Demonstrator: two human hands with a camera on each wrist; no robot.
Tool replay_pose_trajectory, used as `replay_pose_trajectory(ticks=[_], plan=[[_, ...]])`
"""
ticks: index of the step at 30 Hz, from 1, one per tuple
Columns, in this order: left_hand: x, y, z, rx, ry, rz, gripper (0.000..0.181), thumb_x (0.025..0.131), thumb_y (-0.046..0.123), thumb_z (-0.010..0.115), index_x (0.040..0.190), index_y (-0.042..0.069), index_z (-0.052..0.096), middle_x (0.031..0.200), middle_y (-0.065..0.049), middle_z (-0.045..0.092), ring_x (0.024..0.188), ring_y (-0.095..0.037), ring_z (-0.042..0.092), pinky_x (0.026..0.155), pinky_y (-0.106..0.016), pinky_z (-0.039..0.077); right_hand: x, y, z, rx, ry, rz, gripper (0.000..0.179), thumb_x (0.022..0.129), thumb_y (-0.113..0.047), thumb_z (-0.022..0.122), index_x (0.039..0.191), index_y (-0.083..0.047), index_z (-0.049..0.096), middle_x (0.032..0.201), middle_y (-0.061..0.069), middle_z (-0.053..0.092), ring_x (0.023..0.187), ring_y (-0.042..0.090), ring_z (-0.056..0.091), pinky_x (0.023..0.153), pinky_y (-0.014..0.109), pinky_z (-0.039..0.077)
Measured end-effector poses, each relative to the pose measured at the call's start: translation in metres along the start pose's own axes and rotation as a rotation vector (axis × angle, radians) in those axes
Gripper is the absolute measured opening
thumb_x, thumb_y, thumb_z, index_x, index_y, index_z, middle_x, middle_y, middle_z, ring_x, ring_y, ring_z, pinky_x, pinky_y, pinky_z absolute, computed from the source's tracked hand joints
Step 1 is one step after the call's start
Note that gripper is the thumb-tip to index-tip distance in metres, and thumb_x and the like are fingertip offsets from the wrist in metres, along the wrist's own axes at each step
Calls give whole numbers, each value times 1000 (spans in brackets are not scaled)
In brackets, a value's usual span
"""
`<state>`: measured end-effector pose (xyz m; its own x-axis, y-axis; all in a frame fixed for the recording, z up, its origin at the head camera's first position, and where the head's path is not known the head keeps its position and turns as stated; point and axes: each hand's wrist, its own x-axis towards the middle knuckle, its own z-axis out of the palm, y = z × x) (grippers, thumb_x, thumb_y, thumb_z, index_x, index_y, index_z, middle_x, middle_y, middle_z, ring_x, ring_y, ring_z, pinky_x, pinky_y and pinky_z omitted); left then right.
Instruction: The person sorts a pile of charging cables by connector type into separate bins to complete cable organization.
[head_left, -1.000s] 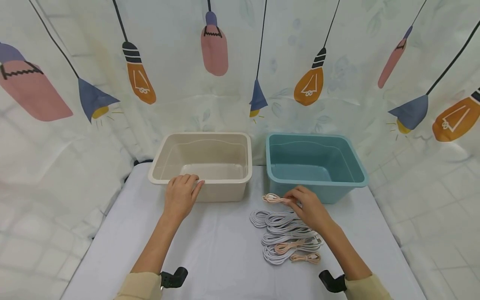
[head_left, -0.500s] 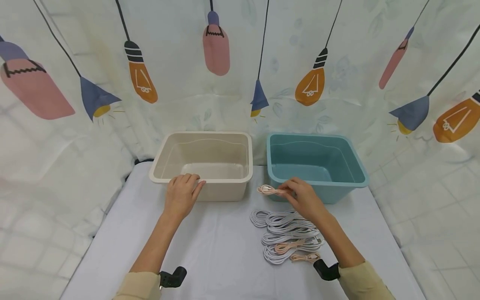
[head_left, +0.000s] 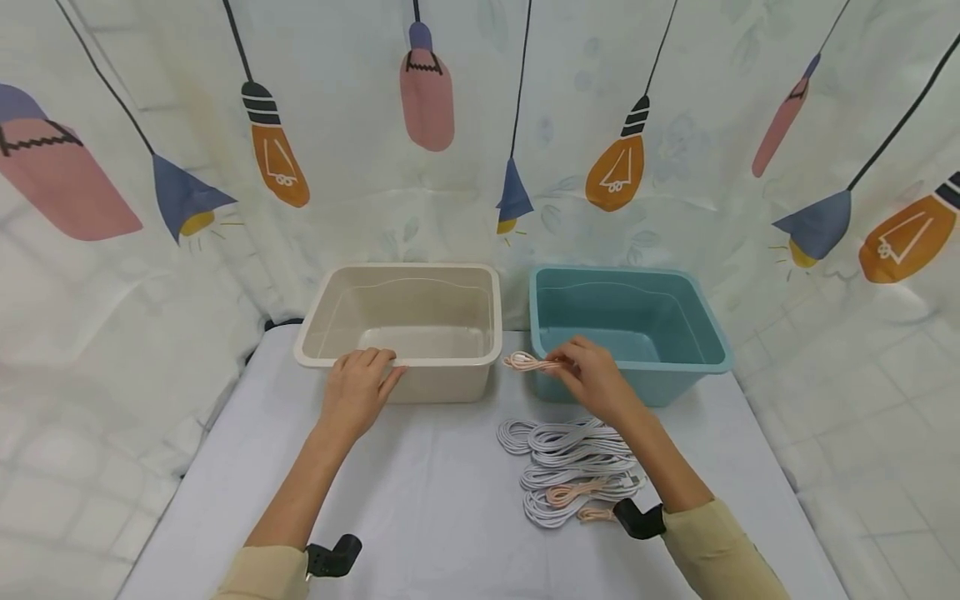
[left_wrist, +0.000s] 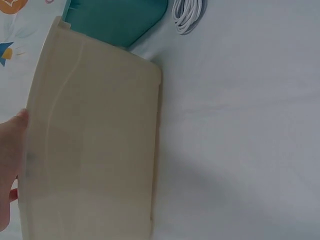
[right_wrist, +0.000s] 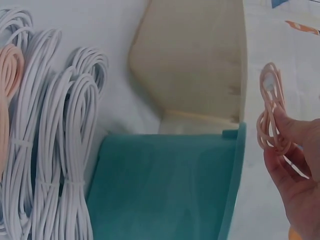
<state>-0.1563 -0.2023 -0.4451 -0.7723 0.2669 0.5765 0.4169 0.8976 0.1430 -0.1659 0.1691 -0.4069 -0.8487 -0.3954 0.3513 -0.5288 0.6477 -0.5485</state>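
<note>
My right hand (head_left: 588, 375) pinches a coiled peach charging cable (head_left: 522, 361) between thumb and fingers, above the table and in front of the near left corner of the teal bin (head_left: 637, 367). In the right wrist view the looped cable (right_wrist: 270, 107) stands out beyond the bin's rim. With its fingers over the front rim of the beige bin (head_left: 442, 383), my left hand (head_left: 356, 392) holds that edge, the thumb along the rim. Its thumb shows at the rim in the left wrist view. Both bins show bare floors in the head view.
Several coiled white cables (head_left: 573, 446) lie in a row on the white tablecloth (head_left: 435, 500), nearer than the teal bin. Among them are a peach cable (head_left: 570, 493) and another peach cable (head_left: 596, 515), partly behind the right wrist camera. A lamp-patterned curtain (head_left: 450, 192) hangs behind the bins.
My right hand has risen and moved left and away from me with the peach cable, from over the white cables to beside the teal bin's rim. My left hand has stayed at the beige bin's rim.
</note>
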Motion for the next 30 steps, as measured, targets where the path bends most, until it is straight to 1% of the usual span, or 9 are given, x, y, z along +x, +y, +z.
replay_pose_trajectory(ticks=[5,9,11,14,17,21,24,26,30], plan=[[1,-2,-3,-20,-1,31,21,91,13,82,103,1,71,96,-14,73,90,-39,69,85,-57,56,6,-2,-1,10,8,10,13,94,-6,78,106,0,76,96,10,67,87,26,65,75,43,61],[3,-4,-4,-32,22,64,19,87,8,83,101,3,72,92,-13,73,86,-38,69,81,-56,57,11,-3,-2,13,3,21,14,95,-7,78,107,0,77,94,10,66,87,26,64,77,44,62],[4,-5,-5,-22,23,76,20,85,7,84,101,4,72,90,-12,73,84,-37,69,79,-55,57,13,-4,-2,15,0,26,15,95,-8,78,107,0,77,93,9,65,86,25,64,77,44,62],[6,-7,-5,-7,4,82,21,84,6,85,101,5,72,91,-11,73,84,-37,68,78,-55,57,17,-6,-3,19,3,34,15,95,-9,78,107,0,77,92,9,64,84,25,63,77,44,63],[6,-9,-6,-4,-23,75,21,84,7,84,102,5,73,92,-12,74,85,-37,68,79,-55,57,21,-8,-3,21,16,25,13,95,-9,79,105,0,77,92,10,64,84,25,63,76,44,63],[6,-12,-6,-18,-51,57,20,87,8,83,104,6,74,94,-11,75,86,-36,69,81,-55,58,28,-11,-3,23,36,22,12,95,-9,79,102,0,78,92,11,66,83,25,64,74,42,63],[6,-13,-6,-49,-71,33,19,88,9,82,106,5,75,96,-11,75,88,-36,69,84,-56,57,33,-13,-2,22,43,33,12,95,-10,80,102,0,78,92,11,66,83,25,65,75,41,63],[5,-13,-6,-89,-91,2,19,90,10,81,107,4,76,97,-12,75,91,-37,69,87,-58,56,37,-14,-2,21,45,37,12,96,-11,80,102,-1,78,92,10,67,84,26,66,75,40,62],[6,-13,-9,-167,-156,-97,19,97,17,76,111,3,77,104,-14,76,100,-40,69,93,-61,53,47,-17,0,20,47,37,13,96,-13,80,102,-2,78,91,10,67,85,28,66,74,41,58]])
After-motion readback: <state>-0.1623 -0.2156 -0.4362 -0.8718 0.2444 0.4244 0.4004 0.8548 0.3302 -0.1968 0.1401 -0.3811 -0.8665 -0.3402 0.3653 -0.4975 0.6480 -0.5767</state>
